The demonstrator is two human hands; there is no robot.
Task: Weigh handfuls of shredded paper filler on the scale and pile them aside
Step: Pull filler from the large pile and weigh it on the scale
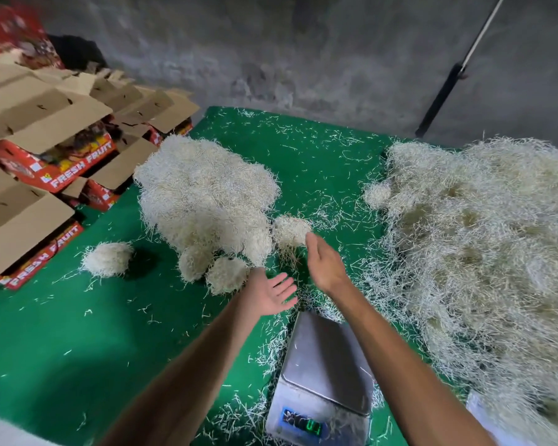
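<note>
A silver digital scale [327, 358] sits on the green mat near me, its pan bare and green digits lit at the front. A heap of weighed paper clumps [203, 194] lies ahead on the left. A small clump [290, 230] hangs just beyond the fingertips of my right hand [324, 262], which is open and apart from it. My left hand [273, 292] is open, palm up, holding nothing. The big loose pile of shredded paper [484, 246] spreads over the right side.
Open cardboard fruit boxes [42, 146] with red sides are stacked at the left. A separate clump [107, 259] lies left of the heap. Loose shreds litter the green mat [78, 342]. A grey wall and a leaning black-handled pole [442, 98] stand behind.
</note>
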